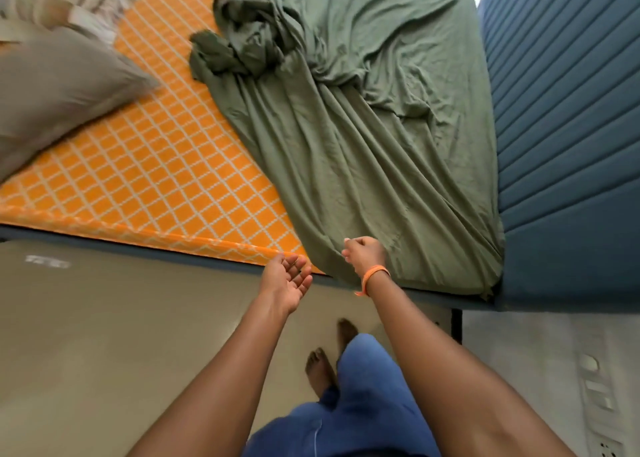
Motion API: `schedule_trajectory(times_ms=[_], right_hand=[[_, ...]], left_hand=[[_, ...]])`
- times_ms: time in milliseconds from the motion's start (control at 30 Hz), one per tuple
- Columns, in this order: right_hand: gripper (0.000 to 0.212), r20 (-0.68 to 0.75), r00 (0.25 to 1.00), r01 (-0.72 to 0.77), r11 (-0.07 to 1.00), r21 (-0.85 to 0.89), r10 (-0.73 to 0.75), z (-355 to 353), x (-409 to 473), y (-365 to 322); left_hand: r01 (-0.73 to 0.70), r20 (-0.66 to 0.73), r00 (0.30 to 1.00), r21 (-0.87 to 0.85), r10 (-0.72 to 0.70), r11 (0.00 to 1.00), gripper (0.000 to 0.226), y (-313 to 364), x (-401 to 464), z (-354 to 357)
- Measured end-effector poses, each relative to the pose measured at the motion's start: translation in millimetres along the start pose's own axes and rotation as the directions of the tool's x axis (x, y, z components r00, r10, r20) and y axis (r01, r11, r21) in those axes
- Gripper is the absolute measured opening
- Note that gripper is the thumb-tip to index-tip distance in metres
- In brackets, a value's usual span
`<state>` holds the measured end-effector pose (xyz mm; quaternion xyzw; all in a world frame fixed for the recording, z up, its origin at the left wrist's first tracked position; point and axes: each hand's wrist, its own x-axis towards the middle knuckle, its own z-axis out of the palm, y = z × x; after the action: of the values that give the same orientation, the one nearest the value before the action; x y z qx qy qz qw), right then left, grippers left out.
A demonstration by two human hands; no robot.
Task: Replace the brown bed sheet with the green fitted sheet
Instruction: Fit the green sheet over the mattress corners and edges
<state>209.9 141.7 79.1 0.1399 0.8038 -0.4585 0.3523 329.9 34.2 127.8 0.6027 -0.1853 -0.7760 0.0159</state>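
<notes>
The green fitted sheet [363, 137] lies wrinkled over the right part of an orange lattice-patterned mattress [145, 179], with a bunched heap at the far left of the sheet. One corner of the sheet wraps the mattress corner at the lower right. My right hand [365, 255], with an orange wristband, has its fingers curled at the sheet's near edge and seems to pinch the fabric. My left hand [287, 280] hovers palm up with relaxed fingers beside the mattress edge, holding nothing. No brown sheet is in view.
A grey-beige pillow [59, 89] rests on the mattress at the left. A blue padded headboard [561, 127] runs along the right. My bare feet [322, 370] stand on the beige floor [104, 335] beside the bed. A white power strip [599, 404] lies at the lower right.
</notes>
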Motion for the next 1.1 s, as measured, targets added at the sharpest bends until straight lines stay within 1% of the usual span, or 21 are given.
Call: schedule_trajectory(times_ms=[67,167,267,400,500,600,700,767,833,900,1000,1100], right_hand=[[0.018,0.029,1.0,0.007,1.0,0.003,-0.007,25,-8,-21],[0.022,0.064,0.998,-0.019,0.999,0.034,0.016,62,-10,-52],[0.021,0.082,0.996,-0.029,0.999,0.012,0.028,113,3,-91],[0.016,0.2,0.979,-0.047,0.999,-0.002,0.046,209,13,-155],[0.014,0.298,0.954,-0.023,1.0,-0.02,0.028,279,1,-200],[0.015,0.377,0.926,0.048,0.995,-0.084,-0.013,342,-17,-242],[0.017,0.414,0.909,0.118,0.983,-0.138,-0.051,402,-34,-272],[0.019,0.409,0.91,0.148,0.974,-0.172,-0.066,433,-37,-283],[0.019,0.383,0.922,0.137,0.975,-0.173,-0.061,471,-38,-295],[0.019,0.314,0.948,0.086,0.988,-0.128,-0.042,500,-37,-304],[0.019,0.206,0.978,0.035,0.997,-0.065,-0.021,532,-35,-311],[0.02,0.141,0.99,-0.011,0.999,-0.036,0.016,553,-25,-322]], left_hand=[[-0.026,-0.027,0.999,0.0,0.026,1.0,0.028,29,-4,-12],[-0.056,-0.025,0.998,-0.012,0.055,0.998,0.029,71,-4,-21],[-0.092,-0.037,0.995,-0.024,0.091,0.995,0.025,124,0,-29],[-0.123,-0.105,0.987,-0.033,0.119,0.992,0.023,215,8,-61],[-0.17,-0.162,0.973,-0.015,0.165,0.985,0.022,286,7,-92],[-0.226,-0.187,0.96,-0.069,0.21,0.972,0.021,353,10,-123],[-0.229,-0.17,0.963,-0.117,0.208,0.966,0.022,410,18,-160],[-0.22,-0.149,0.968,-0.108,0.203,0.97,0.021,438,27,-179],[-0.206,-0.111,0.974,-0.065,0.198,0.976,0.02,473,44,-201],[-0.153,-0.064,0.986,0.009,0.153,0.988,0.02,504,68,-218],[-0.124,0.021,0.992,0.16,0.122,0.979,0.022,545,99,-227],[-0.083,0.017,0.997,0.276,0.082,0.957,0.026,577,127,-223]])
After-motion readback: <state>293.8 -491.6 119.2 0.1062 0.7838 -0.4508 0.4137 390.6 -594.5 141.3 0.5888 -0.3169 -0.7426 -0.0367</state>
